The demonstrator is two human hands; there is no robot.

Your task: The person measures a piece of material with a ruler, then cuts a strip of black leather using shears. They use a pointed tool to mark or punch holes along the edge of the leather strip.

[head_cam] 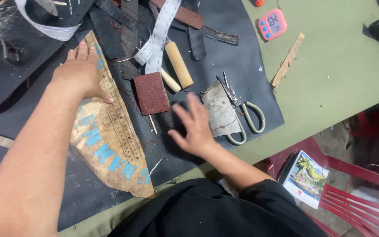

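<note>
My left hand [80, 70] presses flat on a brown cardboard pattern piece [106, 149] with blue lettering, its thumb against a wooden ruler [117, 112] lying along the pattern's edge. My right hand [194, 127] hovers open, fingers spread and blurred, over the black leather sheet [237, 57], beside a dark red sandpaper block [151, 93] and a grey scrap [220, 109]. Scissors [242, 114] with pale green handles lie just right of that hand.
Two wooden dowels [178, 65] and a white perforated strip [156, 37] lie behind the sandpaper block. A pink digital timer [272, 24] and a wood sliver [288, 60] rest on the green tabletop [338, 70]. A red plastic chair [356, 197] with a booklet [305, 177] stands at right.
</note>
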